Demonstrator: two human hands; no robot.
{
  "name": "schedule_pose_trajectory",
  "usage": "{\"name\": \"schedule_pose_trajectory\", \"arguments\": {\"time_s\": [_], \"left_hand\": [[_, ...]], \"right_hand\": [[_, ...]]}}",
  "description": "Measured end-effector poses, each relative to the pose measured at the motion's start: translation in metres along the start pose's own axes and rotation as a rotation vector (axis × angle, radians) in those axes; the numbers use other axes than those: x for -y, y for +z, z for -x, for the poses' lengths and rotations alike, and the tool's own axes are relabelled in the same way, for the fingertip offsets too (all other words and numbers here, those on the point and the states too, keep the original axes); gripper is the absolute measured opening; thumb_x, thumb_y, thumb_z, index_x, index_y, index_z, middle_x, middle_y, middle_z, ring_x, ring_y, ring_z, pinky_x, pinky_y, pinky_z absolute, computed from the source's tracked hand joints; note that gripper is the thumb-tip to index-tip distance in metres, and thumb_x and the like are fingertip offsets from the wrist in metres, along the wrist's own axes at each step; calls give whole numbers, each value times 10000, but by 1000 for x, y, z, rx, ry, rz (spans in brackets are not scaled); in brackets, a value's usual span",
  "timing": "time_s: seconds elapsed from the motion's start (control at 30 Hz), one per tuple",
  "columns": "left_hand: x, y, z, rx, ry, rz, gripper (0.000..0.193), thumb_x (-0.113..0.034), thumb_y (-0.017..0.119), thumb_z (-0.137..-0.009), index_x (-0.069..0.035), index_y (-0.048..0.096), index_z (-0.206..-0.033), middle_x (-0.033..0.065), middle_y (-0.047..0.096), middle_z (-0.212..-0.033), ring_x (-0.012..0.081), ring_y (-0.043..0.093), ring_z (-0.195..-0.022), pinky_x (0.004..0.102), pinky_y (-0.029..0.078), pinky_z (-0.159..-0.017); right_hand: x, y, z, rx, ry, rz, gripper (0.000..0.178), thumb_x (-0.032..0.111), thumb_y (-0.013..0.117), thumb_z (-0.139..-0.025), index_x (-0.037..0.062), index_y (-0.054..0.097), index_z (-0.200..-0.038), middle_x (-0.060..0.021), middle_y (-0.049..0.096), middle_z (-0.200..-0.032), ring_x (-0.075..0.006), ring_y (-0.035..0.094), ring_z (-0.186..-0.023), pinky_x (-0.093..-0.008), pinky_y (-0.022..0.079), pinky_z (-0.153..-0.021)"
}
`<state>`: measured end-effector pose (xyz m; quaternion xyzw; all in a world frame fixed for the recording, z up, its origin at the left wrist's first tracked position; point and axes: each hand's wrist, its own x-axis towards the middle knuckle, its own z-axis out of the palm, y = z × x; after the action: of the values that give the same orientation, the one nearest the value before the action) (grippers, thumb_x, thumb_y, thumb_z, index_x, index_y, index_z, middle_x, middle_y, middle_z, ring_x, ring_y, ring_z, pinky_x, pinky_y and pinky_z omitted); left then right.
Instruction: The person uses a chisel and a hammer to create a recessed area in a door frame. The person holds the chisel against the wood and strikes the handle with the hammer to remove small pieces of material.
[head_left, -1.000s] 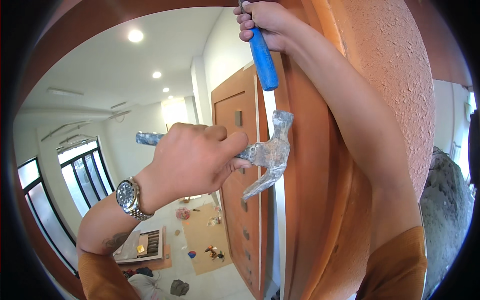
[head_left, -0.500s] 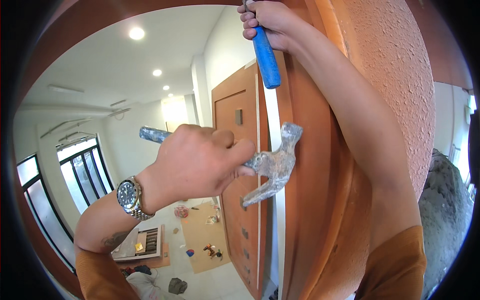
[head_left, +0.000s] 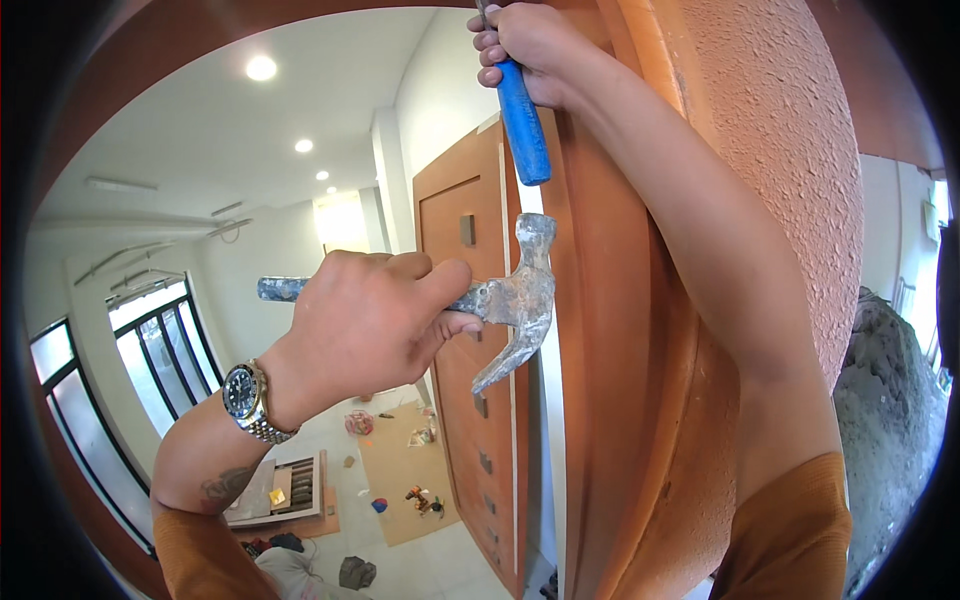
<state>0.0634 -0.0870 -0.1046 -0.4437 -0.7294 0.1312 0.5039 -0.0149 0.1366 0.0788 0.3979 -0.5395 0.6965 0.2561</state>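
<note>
My left hand (head_left: 365, 315) is closed around the handle of a worn claw hammer (head_left: 523, 298), its metal head spattered white. The striking face points up, just below the butt of a blue-handled chisel (head_left: 524, 125), with a small gap between them. High at the top edge, my right hand (head_left: 535, 45) grips the chisel near where its metal meets the handle. The chisel's tip is out of view. Both tools are in front of the brown wooden door frame (head_left: 610, 330), beside a brown panelled door (head_left: 447, 215) that stands ajar.
A rough orange wall (head_left: 770, 110) curves along the right, with a grey mound (head_left: 885, 420) beyond it. Through the doorway, a brown sheet (head_left: 385, 480) with small items lies on the floor near a framed panel (head_left: 300, 490). Dark-framed windows (head_left: 165, 340) are at left.
The hammer head has shifted left and slightly up, turning more upright under the chisel's butt. The chisel and right hand appear slightly further left as the view shifts.
</note>
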Motion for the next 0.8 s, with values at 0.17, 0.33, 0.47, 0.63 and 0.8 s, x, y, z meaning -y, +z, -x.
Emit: {"name": "schedule_pose_trajectory", "arguments": {"time_s": [0.17,0.33,0.47,0.63,0.8], "left_hand": [[-1,1,-1,39,-8,-3,353,-439,672,-940,-96,590,-912,74,554,-653,336,561,-530,437,416,-491],[-3,-1,-1,58,-8,-12,359,-442,663,-947,-93,589,-914,76,561,-659,337,566,-532,440,419,-497],[-5,-1,-4,58,-2,-15,357,-441,666,-946,-93,591,-914,76,564,-663,336,567,-532,441,419,-496],[-7,-2,-10,43,2,-32,357,-445,679,-931,-97,598,-918,73,566,-670,338,576,-544,440,425,-505],[-16,-5,-15,52,40,-51,338,-429,680,-934,-109,580,-894,72,559,-668,339,587,-566,439,427,-516]], "right_hand": [[-5,-6,-3,61,15,-68,198,227,395,-1093,93,518,-1013,1,453,-676,-130,407,-515,-324,401,-444],[2,4,2,-10,-11,20,209,225,381,-1098,92,516,-1010,-1,455,-676,-131,405,-521,-321,403,-454],[5,3,1,48,-19,-27,229,225,366,-1103,83,515,-1003,-5,446,-684,-131,403,-525,-317,405,-464],[8,-2,-3,43,-4,-37,236,214,363,-1101,76,520,-990,-7,442,-683,-133,401,-519,-322,402,-463],[1,-16,-8,208,28,-165,227,202,363,-1097,75,519,-992,-8,441,-677,-135,400,-509,-325,402,-464]]}}
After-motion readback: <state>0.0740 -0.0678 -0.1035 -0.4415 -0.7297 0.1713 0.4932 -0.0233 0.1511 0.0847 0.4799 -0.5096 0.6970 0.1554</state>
